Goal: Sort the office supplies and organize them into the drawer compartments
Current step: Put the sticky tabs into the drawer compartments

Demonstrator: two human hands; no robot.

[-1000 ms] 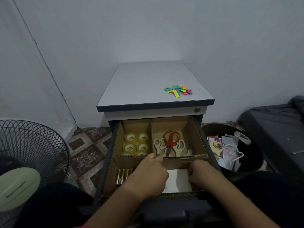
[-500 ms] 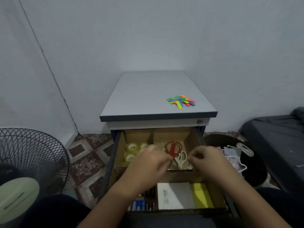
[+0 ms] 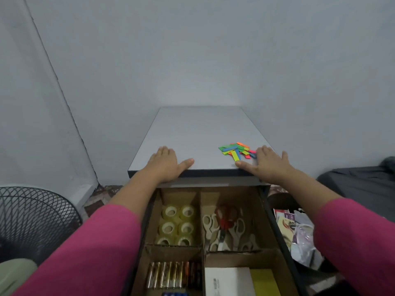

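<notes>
The drawer [image 3: 275, 227] stands pulled out below a grey cabinet top [image 3: 198, 133]. Cardboard dividers split it into compartments: tape rolls [image 3: 177, 225] at the back left, scissors [image 3: 224, 225] at the back right, batteries [image 3: 173, 274] at the front left, white and yellow note pads [image 3: 241, 282] at the front right. A heap of coloured paper strips [image 3: 235, 150] lies on the cabinet top. My left hand [image 3: 166, 165] rests flat on the top's front left edge. My right hand [image 3: 265, 163] lies flat beside the strips, its fingers touching them.
A black bin [image 3: 299, 236] with packets and plastic sits right of the drawer. A wire fan guard [image 3: 32, 221] stands at the left. A dark mattress [image 3: 363, 182] lies at the right. Walls close in behind and to the left.
Both hands rose out of the drawer and now lie flat on the cabinet top. The view moved closer and the drawer shows pulled out further.
</notes>
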